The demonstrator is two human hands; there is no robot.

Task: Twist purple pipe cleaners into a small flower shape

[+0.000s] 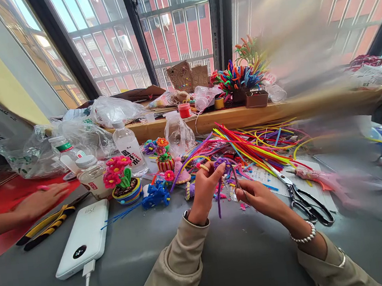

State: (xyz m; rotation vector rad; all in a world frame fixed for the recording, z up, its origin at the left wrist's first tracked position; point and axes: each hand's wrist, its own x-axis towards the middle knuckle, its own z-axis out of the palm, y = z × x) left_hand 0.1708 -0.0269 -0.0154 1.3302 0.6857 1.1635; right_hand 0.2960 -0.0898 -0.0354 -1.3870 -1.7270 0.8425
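My left hand point(207, 182) pinches a purple pipe-cleaner piece point(222, 163), and a purple stem point(219, 200) hangs down below its fingers. In my right hand point(256, 194) is a thin dark metal tool point(236, 177), probably tweezers, with its tip at the purple piece. Both hands are held close together above the grey table. Small pink scraps point(243, 206) lie beneath them. A purple-wrapped spool shape point(190, 190) stands just left of my left hand.
Black-handled scissors point(306, 201) and a pink glue gun point(324, 180) lie at right, by loose pipe cleaners point(247, 147). Left are a white power bank point(84, 237), pliers point(49, 224), a flower pot point(127, 192), bottles point(129, 150) and another person's hand point(43, 202).
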